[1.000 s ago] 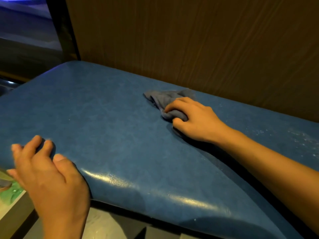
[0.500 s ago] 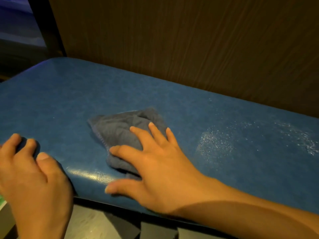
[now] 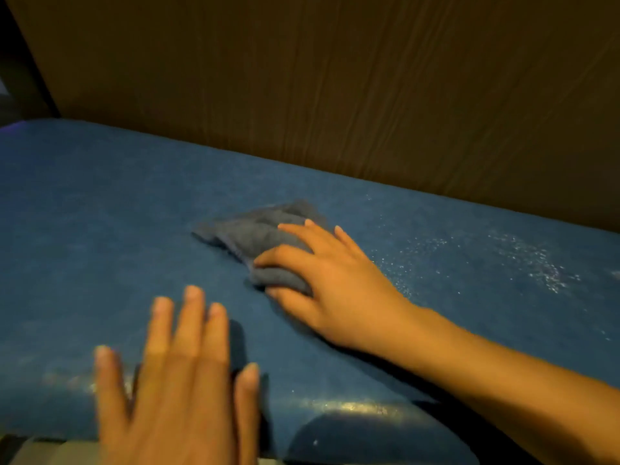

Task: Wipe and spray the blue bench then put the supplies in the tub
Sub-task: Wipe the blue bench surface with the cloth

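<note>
The blue padded bench (image 3: 100, 229) fills the view from left to right. A crumpled grey cloth (image 3: 255, 233) lies on its middle. My right hand (image 3: 332, 280) presses on the cloth's near right part, thumb and fingers curled around its bunched edge. My left hand (image 3: 181, 380) lies flat on the bench's front edge, fingers spread, holding nothing. A patch of fine spray droplets (image 3: 503, 253) glistens on the bench to the right of the cloth. No spray bottle or tub is in view.
A brown wood-grain wall panel (image 3: 369, 95) rises directly behind the bench. A dark post (image 3: 23, 78) stands at the far left. A strip of pale floor (image 3: 43, 454) shows below the bench's front edge.
My right hand has pushed the cloth away from the front edge toward the middle of the bench. My left hand has opened flat and moved right along the front edge.
</note>
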Available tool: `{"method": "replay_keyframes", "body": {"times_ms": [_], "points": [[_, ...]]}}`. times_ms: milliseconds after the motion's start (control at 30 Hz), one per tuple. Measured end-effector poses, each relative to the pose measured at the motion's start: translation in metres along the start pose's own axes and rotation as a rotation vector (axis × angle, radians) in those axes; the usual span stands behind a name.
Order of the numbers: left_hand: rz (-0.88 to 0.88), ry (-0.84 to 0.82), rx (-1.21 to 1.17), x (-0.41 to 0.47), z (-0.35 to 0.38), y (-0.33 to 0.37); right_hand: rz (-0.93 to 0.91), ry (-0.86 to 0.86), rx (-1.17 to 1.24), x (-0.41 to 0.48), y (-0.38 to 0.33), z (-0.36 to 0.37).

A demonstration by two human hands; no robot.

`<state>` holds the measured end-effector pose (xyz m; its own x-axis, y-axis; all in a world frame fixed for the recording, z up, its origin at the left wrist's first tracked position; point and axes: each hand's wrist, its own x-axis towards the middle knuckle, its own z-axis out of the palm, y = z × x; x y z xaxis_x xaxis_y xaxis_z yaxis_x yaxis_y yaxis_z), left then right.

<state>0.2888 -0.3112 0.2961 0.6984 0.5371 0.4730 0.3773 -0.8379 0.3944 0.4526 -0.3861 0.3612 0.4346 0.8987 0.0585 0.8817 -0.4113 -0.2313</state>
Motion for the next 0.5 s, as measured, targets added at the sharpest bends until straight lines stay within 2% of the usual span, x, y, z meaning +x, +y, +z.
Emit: {"method": "replay_keyframes", "body": {"times_ms": [33, 67, 167, 333, 433, 500], "points": [[0.112, -0.115, -0.036, -0.003, -0.005, 0.019, 0.025, 0.023, -0.010, 0.011, 0.012, -0.001], [0.180, -0.178, 0.043, -0.006, -0.005, 0.029, 0.043, 0.050, -0.020, 0.022, 0.024, -0.001], [0.163, -0.304, 0.088, -0.001, 0.008, 0.039, 0.094, 0.123, -0.032, 0.050, 0.056, -0.003], [0.189, -0.184, 0.166, -0.001, 0.006, 0.041, 0.243, 0.179, -0.067, 0.077, 0.105, -0.017], [0.280, -0.128, 0.255, -0.003, 0.010, 0.035, 0.387, 0.173, -0.073, 0.077, 0.129, -0.026], [0.290, -0.092, 0.226, -0.008, 0.013, 0.036, 0.445, 0.185, -0.082, 0.070, 0.135, -0.028]]}}
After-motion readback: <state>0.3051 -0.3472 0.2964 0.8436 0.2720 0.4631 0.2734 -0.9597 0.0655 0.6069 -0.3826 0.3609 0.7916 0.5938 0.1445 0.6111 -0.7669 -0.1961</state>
